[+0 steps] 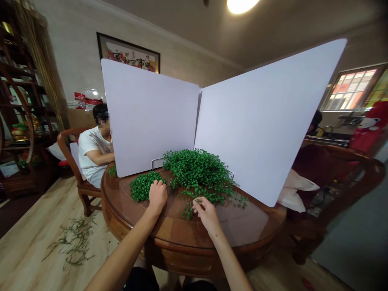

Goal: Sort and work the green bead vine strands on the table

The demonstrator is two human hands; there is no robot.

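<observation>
The right hand (pixel 207 212) has its grip pinched on a thin green sprig (pixel 189 210) at the near edge of the foliage, fingertips pressed together around the stem, while the left hand (pixel 157 196) lies curled, knuckles up, against the small green heap (pixel 143 186); whether that grip encloses anything I cannot tell. Largest in view is the folded white screen (pixel 212 117), standing upright across the far side of the round wooden worktop (pixel 242 226), apparently to wall this place off from the neighbours. In front of it lies the big green pile (pixel 197 169) of beaded plastic sprigs, spilling towards the hands so that stems come within easy reach; the pinched sprig lies just ahead of the right fingertips, touching the pile's loose fringe. The small heap sits apart to the left, touching the left hand, likely as a sorted lot. Behind the screen's left edge a person in a white shirt (pixel 92 155) sits on a wooden chair. Green scraps (pixel 72 240) litter the floor at the left.
</observation>
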